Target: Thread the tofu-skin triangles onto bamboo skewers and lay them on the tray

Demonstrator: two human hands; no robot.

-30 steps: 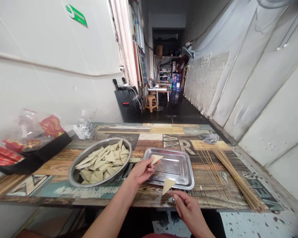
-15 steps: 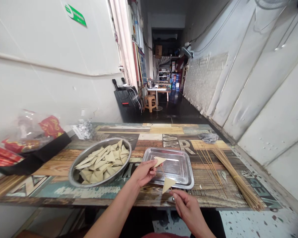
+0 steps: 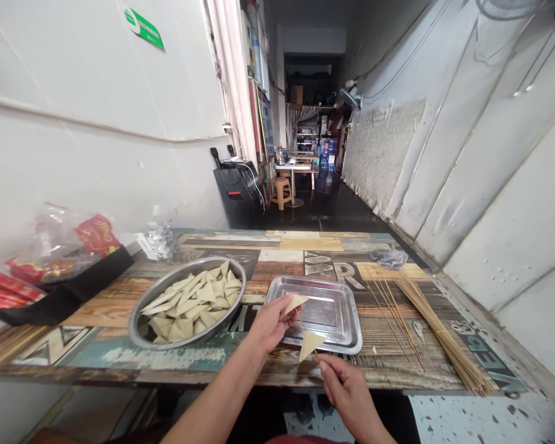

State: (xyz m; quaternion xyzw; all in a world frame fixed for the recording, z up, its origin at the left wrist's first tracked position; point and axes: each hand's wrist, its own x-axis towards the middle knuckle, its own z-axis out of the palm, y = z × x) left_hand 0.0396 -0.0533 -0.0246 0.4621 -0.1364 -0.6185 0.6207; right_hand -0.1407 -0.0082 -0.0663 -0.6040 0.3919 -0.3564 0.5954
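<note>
My left hand (image 3: 272,320) pinches a pale triangular tofu sheet (image 3: 296,303) above the near left part of a shallow metal tray (image 3: 346,308). My right hand (image 3: 346,385) is closed on the lower end of a thin bamboo skewer (image 3: 318,357), by the table's near edge. A second tofu triangle (image 3: 311,344) is threaded on that skewer, just beyond my right fingertips. The skewer runs up towards the triangle in my left hand; its tip is hard to make out there. To the left, a round metal bowl (image 3: 136,336) holds a heap of similar triangles (image 3: 198,299).
Several loose skewers (image 3: 398,314) and a banded skewer bundle (image 3: 444,333) lie on the right of the patterned table (image 3: 277,364). A crumpled plastic bag (image 3: 388,258) sits behind them. At far left stands a black box (image 3: 87,274) with red packets (image 3: 9,288).
My right hand and the skewered triangle have shifted slightly to the left, closer to my left hand. The triangle in my left hand has tilted and looks narrower.
</note>
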